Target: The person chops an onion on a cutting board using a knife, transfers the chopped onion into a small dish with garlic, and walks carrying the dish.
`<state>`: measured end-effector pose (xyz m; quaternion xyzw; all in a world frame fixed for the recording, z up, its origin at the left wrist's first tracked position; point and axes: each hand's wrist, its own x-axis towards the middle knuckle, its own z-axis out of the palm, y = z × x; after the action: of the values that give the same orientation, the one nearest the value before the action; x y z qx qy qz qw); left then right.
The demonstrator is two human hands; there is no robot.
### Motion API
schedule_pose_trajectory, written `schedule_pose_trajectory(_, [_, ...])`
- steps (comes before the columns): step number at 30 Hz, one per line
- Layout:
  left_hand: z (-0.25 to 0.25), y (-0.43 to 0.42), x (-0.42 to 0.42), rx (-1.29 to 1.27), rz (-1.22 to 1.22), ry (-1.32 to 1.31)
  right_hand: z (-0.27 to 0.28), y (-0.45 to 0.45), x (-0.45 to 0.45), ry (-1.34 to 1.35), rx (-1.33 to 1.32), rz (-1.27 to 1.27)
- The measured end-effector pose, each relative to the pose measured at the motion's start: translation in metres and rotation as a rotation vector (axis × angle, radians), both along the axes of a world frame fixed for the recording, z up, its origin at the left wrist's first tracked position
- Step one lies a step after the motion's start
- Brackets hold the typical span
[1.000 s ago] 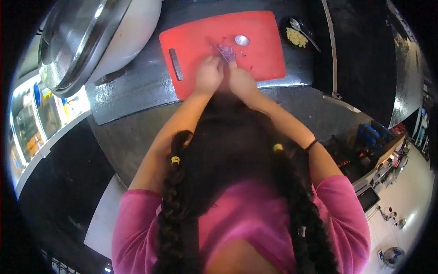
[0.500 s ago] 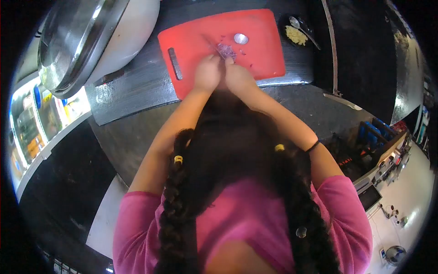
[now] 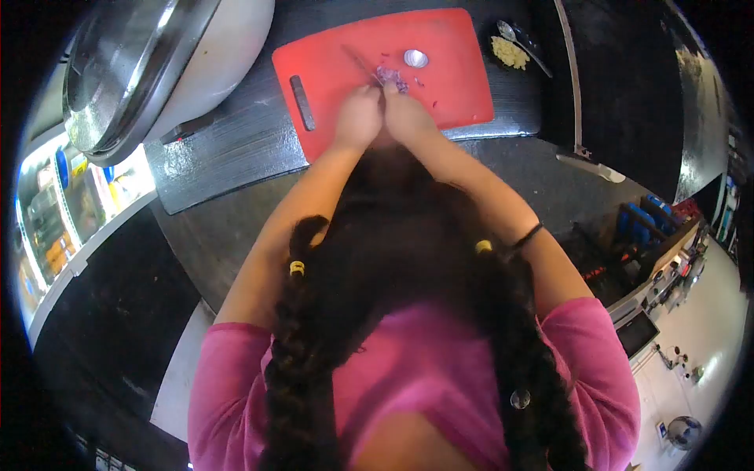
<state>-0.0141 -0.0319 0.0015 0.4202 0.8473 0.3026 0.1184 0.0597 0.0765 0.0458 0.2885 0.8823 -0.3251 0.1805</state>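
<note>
A red cutting board (image 3: 330,71) lies on the dark counter. Chopped purple onion (image 3: 390,76) sits near its middle, just beyond my hands. A knife (image 3: 360,60) points up and left, its blade beside the onion and its handle hidden. My right hand (image 3: 408,118) is closed, apparently around the knife's handle. Close against it, my left hand (image 3: 360,118) has its fingers curled near the blade's base; what they hold, if anything, is hidden. A cut onion piece (image 3: 415,58), pale with a purple rim, rests farther back on the board.
Right of the board, a dark plate (image 3: 528,38) holds chopped pale yellow bits (image 3: 510,53) and a spoon (image 3: 534,59). A large white container (image 3: 224,67) with a dark lid stands at left. The counter's front edge runs below the board.
The whole view has shifted slightly. Both hands remain together at the onion, which looks a little more spread out, and more of the knife blade shows clearly.
</note>
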Motion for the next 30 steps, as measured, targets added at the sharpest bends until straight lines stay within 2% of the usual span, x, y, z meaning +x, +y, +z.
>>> schedule_pose_trajectory(2, [0.001, 0.001, -0.005, 0.0, -0.015, 0.018, 0.008, 0.005, -0.008, 0.035, 0.01, -0.002])
schedule_pose_trajectory(4, [-0.002, 0.001, -0.006, 0.019, -0.014, 0.004, 0.02, 0.002, 0.002, -0.041, 0.012, 0.06])
schedule_pose_trajectory(9, [-0.004, 0.001, -0.001, 0.032, 0.015, -0.043, 0.003, -0.004, 0.003, -0.028, 0.025, 0.013])
schedule_pose_trajectory(11, [-0.007, 0.002, -0.002, 0.107, 0.044, -0.037, 0.005, 0.001, -0.002, 0.031, 0.034, 0.023])
schedule_pose_trajectory(13, [-0.004, 0.003, -0.004, 0.091, 0.045, -0.049, 0.018, -0.002, -0.002, -0.021, 0.03, 0.044])
schedule_pose_trajectory(16, [-0.002, 0.002, -0.001, 0.069, 0.063, -0.071, 0.014, -0.01, 0.031, -0.089, -0.004, -0.01])
schedule_pose_trajectory(21, [0.002, 0.006, -0.007, 0.116, 0.078, -0.048, 0.013, 0.006, 0.007, -0.059, -0.051, -0.022])
schedule_pose_trajectory(24, [0.009, -0.005, -0.013, 0.136, 0.084, -0.146, 0.012, 0.019, 0.013, -0.063, -0.07, -0.079])
schedule_pose_trajectory(26, [0.008, -0.008, -0.025, 0.199, 0.164, -0.061, 0.014, 0.032, 0.031, -0.063, -0.083, -0.135])
schedule_pose_trajectory(30, [-0.001, 0.008, -0.032, 0.149, 0.236, 0.094, 0.024, 0.055, 0.082, -0.073, 0.092, -0.057])
